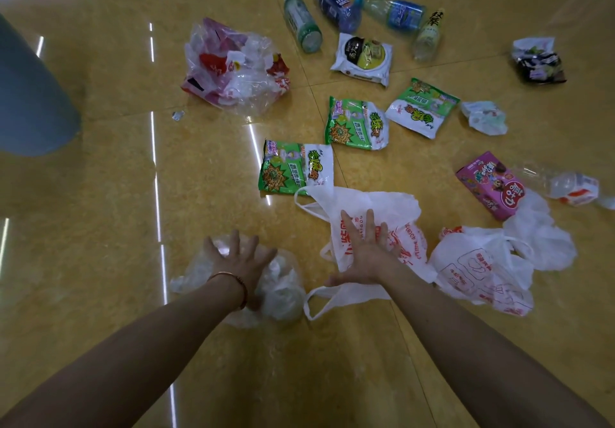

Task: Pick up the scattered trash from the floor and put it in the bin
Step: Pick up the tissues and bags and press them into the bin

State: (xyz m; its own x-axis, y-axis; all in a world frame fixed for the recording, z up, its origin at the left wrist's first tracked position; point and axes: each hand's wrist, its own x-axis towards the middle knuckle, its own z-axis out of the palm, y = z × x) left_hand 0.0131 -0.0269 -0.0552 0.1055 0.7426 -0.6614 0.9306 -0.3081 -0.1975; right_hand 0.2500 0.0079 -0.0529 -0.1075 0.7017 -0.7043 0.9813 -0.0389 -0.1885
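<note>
Left hand [238, 263]: fingers straight and spread, palm down over a crumpled clear plastic bag [283, 289] on the floor [100, 228]; nothing gripped. Right hand [364, 254]: fingers splayed flat on a white carrier bag with red print [396, 208]; no grip. Blue-grey bin [30, 94] at far left, well apart from both hands. Green snack packets [294, 169], bottles [302, 23] and a pink box [489, 184] lie scattered beyond.
</note>
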